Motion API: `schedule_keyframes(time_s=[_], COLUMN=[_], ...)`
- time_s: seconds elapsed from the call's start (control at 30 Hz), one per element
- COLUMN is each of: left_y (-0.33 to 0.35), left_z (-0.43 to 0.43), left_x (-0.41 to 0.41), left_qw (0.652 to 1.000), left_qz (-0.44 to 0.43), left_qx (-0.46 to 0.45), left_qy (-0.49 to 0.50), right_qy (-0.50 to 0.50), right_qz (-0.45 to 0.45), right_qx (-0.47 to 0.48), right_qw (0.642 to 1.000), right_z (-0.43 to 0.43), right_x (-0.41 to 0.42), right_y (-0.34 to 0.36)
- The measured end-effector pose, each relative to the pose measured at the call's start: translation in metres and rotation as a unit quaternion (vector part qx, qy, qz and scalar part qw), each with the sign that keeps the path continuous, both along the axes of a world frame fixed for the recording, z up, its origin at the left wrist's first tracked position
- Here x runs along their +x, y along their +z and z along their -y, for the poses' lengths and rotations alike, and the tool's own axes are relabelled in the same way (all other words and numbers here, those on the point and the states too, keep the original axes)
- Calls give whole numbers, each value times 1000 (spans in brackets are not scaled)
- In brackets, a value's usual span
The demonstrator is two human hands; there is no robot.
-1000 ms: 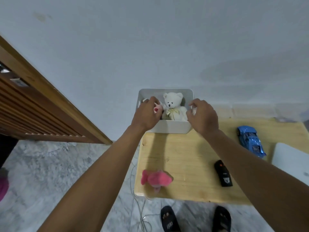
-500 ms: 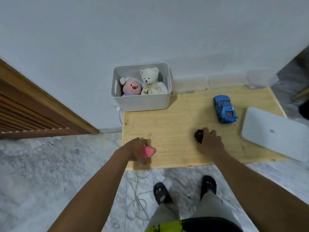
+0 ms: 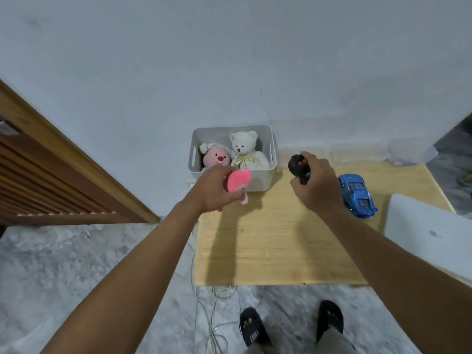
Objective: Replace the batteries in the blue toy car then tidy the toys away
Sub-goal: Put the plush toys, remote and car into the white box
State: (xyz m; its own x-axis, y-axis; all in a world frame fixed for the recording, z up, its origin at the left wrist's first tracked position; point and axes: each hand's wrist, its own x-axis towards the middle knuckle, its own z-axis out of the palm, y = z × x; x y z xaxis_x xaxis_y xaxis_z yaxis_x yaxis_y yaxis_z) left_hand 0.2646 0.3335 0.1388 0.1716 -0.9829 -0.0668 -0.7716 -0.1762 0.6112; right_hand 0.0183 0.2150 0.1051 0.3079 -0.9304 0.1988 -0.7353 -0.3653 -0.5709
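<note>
Tidying step in hand: the left hand is closed around a pink plush toy at the front wall of the white bin, and the right hand clasps the black remote. The next move likely requires lifting both over the rim and releasing. The blue toy car rests on the wooden table at 3 o'clock from the right hand, long axis 11-to-5 o'clock; which end is the nose cannot be determined.

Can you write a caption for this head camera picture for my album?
Left hand lifts a pink toy, right hand a black remote, near the toy bin.
</note>
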Motion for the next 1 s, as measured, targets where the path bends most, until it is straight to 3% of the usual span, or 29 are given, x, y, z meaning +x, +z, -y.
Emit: schedule_keyframes(time_s=[0.07,0.13,0.3,0.47,0.77,0.87,1.0], left_y=[20,27,13,-12,-30,-37,-34], left_z=[21,40,63,71,99,104,107], left_x=[18,40,64,58,67,65,56], left_qw=[996,991,986,984,976,972,973], left_qz=[24,53,83,86,87,100,97], left_qx=[-72,-84,17,27,72,118,94], left_qy=[39,93,142,154,186,175,188], right_qy=[29,63,121,133,137,98,49], right_qz=[-16,-87,-253,-301,-242,-176,-38], right_qx=[2,35,77,90,154,128,76], right_qw=[999,994,957,940,948,971,995], right_z=[16,28,43,52,75,79,84], right_x=[31,63,120,148,156,148,123], right_y=[25,46,53,16,-6,-6,7])
